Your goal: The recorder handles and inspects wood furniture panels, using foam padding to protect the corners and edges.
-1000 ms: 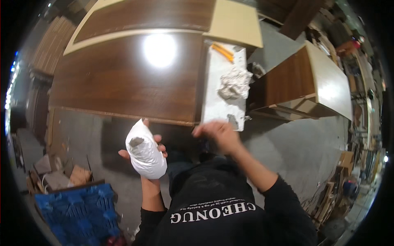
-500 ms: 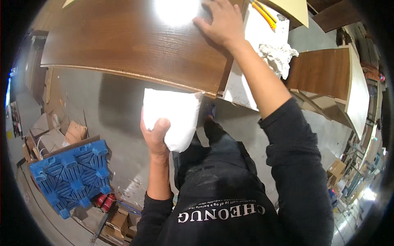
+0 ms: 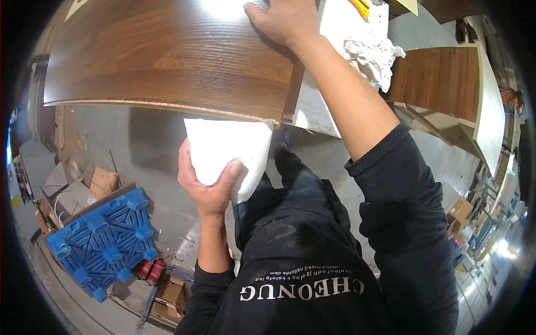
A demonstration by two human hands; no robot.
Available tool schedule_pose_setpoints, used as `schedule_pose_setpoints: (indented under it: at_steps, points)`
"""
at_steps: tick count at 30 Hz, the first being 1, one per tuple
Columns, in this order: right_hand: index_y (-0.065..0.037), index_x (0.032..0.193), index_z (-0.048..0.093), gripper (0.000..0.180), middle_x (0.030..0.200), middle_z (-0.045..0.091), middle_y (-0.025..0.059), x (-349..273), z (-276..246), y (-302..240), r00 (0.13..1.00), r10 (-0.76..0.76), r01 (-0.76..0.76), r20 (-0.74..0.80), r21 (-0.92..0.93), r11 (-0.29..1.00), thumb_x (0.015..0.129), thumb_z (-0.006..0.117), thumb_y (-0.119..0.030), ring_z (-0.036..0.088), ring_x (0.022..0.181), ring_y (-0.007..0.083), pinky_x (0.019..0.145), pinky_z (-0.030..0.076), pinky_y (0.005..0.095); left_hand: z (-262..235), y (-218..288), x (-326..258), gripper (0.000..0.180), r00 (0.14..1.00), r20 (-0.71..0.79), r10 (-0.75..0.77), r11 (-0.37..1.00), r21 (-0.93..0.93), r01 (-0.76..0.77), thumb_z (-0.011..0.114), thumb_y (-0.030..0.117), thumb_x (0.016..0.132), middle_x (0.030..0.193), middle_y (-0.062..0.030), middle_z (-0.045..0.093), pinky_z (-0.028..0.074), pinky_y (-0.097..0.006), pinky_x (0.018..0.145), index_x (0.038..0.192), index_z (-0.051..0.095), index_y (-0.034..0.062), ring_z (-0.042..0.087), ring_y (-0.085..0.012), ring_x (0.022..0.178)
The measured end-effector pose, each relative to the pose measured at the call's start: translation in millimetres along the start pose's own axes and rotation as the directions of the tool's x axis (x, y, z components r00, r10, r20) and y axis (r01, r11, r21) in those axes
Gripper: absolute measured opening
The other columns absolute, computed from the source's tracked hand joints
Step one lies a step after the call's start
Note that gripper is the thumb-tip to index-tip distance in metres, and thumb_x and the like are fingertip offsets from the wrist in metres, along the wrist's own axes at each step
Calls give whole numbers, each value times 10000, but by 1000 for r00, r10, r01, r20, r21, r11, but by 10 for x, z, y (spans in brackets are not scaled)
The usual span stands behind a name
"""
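Observation:
My left hand (image 3: 206,181) grips a white cloth (image 3: 226,148) and holds it against the raw front edge of a dark wood-veneer panel (image 3: 167,56), near the panel's right corner. My right hand (image 3: 285,19) rests flat on the top of that panel, fingers spread, arm stretched forward in a dark sleeve. Nothing is held in the right hand.
A white board (image 3: 335,72) lies beside the panel with a crumpled white rag (image 3: 371,56) and a yellow tool (image 3: 362,5) on it. Another veneered cabinet part (image 3: 441,84) stands to the right. A blue plastic pallet (image 3: 103,243) and cardboard boxes (image 3: 100,181) lie on the floor at lower left.
My left hand has brought the cloth up from waist height to the panel's front edge. My right hand has reached forward and now presses on the panel top.

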State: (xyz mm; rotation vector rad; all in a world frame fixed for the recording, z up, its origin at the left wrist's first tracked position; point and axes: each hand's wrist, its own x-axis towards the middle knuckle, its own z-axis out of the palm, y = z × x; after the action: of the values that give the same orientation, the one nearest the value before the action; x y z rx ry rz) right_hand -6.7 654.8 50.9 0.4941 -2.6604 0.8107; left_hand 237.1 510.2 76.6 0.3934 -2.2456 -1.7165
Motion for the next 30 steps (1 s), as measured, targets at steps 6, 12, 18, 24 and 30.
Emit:
schedule_pose_setpoints:
  at_steps: [6,12,18,24,30]
  points:
    - [-49,1116,578,428,1275,487,165,8,35,12,1000,1,-1,1,-5,1000,783,585,-319,374,1255,306,1079,232,456,37,42,40,646,999,23,26,997,78,-28,791,207,634,985,-107,593,457,-303,809,1155,506,-48,573,-188,899]
    - [-50,1114,580,426,1272,489,167,-2,41,27,1000,3,-3,-20,10,1000,785,578,-321,377,1252,295,1083,227,452,68,121,52,693,996,19,84,979,187,-86,796,347,655,999,-90,570,438,-303,820,1154,507,-36,555,-190,915]
    - [-50,1120,578,430,1275,485,163,-15,-36,-27,999,33,-34,26,36,999,785,575,-319,373,1255,287,1089,218,447,51,164,57,672,993,65,102,955,272,-116,806,335,653,1000,-94,581,445,-304,821,1144,526,-27,568,-191,921]
    - [-51,1128,573,433,1280,481,159,-8,-46,-31,999,30,-31,36,30,999,789,572,-321,367,1260,283,1092,213,444,27,140,76,687,991,35,126,939,317,-130,816,358,644,985,-94,589,448,-304,813,1135,531,-30,575,-197,913]
    - [-55,1129,573,428,1280,482,156,1,13,-7,1000,24,-24,14,8,1000,791,574,-317,373,1256,281,1092,216,441,5,138,101,639,983,70,167,929,324,-181,842,226,603,973,-122,625,481,-311,780,1109,546,-28,610,-211,877]
